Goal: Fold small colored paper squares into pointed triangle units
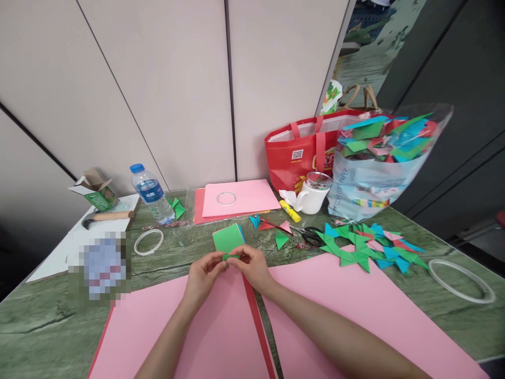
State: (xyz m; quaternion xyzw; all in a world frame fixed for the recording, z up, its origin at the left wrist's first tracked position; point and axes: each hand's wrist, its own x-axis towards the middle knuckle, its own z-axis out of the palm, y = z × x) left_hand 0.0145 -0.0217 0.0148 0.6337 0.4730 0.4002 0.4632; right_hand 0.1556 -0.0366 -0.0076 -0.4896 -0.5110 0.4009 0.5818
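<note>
My left hand (204, 272) and my right hand (252, 266) meet over the middle of the table, and together they pinch a small folded green paper piece (230, 257) between their fingertips. Just beyond the hands lies a small stack of green square paper (228, 238). Large pink paper sheets (189, 326) lie under my forearms, with a red sheet edge (258, 326) showing between them.
A pile of folded green, blue and pink paper shapes (366, 247) and black scissors (311, 235) lie to the right. Behind stand a white mug (312, 196), a yellow glue stick (290, 210), a water bottle (152, 192), a red bag (303, 150) and a clear bag of folded paper (379, 158). Clear rings (149, 242) lie about.
</note>
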